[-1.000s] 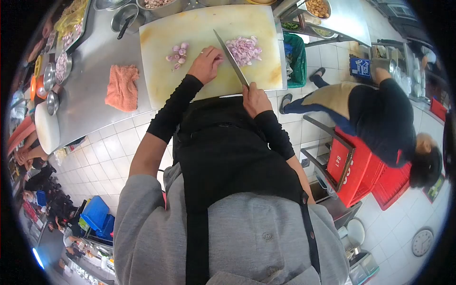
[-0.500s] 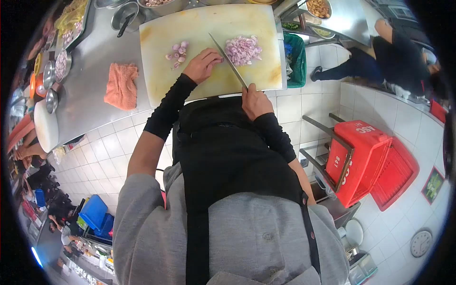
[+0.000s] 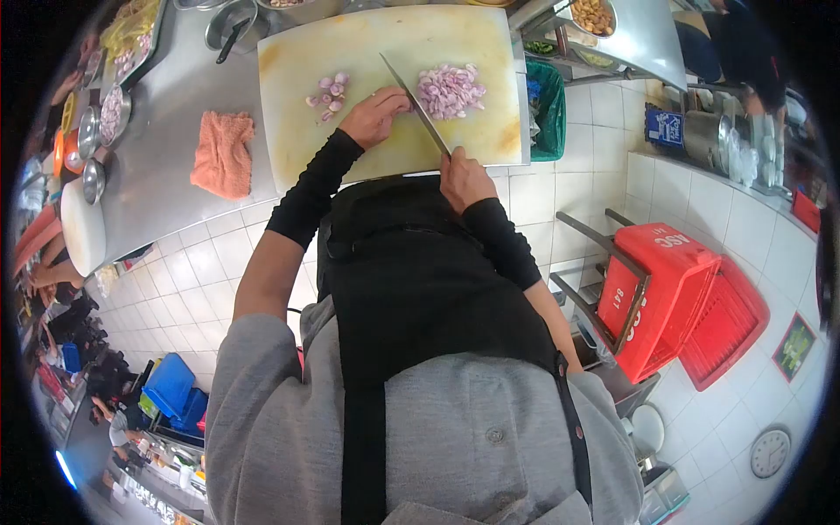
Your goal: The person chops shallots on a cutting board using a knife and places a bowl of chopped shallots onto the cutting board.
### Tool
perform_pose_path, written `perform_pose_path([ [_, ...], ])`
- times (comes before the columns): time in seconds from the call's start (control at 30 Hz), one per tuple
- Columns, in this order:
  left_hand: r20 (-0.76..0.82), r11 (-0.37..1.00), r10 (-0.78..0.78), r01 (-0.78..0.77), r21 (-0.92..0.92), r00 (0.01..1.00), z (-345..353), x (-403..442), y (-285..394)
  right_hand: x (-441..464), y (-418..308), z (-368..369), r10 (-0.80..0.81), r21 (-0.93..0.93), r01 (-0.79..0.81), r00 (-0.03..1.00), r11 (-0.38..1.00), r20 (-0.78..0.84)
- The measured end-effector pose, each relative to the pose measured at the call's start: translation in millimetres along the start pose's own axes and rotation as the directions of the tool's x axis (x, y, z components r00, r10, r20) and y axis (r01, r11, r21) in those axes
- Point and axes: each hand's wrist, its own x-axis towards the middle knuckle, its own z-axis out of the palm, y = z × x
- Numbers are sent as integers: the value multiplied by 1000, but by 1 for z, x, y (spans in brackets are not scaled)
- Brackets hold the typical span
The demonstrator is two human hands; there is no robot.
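Observation:
My right hand (image 3: pixel 468 181) grips the handle of a kitchen knife (image 3: pixel 418 108), whose long blade slants up and left across the white cutting board (image 3: pixel 302 153). My left hand (image 3: pixel 374 118) has its fingers curled close beside the blade, on a shallot mostly hidden under the fingertips. To the right of the blade lies a heap of chopped shallots (image 3: pixel 451 91). Several peeled shallots (image 3: pixel 331 93) sit on the board, up and left of my left hand.
An orange cloth (image 3: pixel 222 155) lies on the steel counter (image 3: pixel 175 131) left of the board. Metal bowls (image 3: pixel 236 28) stand behind. A green lined bin (image 3: pixel 549 109) is at the board's right. Red crates (image 3: pixel 661 289) stand lower right. A person (image 3: pixel 744 52) is at upper right.
My right hand and the knife have shifted slightly left, the blade closer to my left fingertips. The person at right has moved farther up and away.

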Motion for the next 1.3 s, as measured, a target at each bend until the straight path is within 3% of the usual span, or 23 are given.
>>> perform_pose_path([
  [0.17, 7, 1000, 14, -14, 8, 1000, 0, 0, 3, -16, -15, -29, 42, -11, -41, 997, 999, 58],
  [0.33, 11, 1000, 5, -5, 12, 1000, 2, -1, 3, -3, -1, 1, 37, 22, -38, 998, 999, 41],
  [0.97, -1, 1000, 25, -25, 19, 1000, 4, -2, -2, -14, -17, -24, 95, 33, -98, 991, 995, 95],
  [1.3, 10, 998, 45, -46, 34, 999, 3, -4, -4, 2, -9, 4, 51, 66, -54, 998, 996, 37],
])
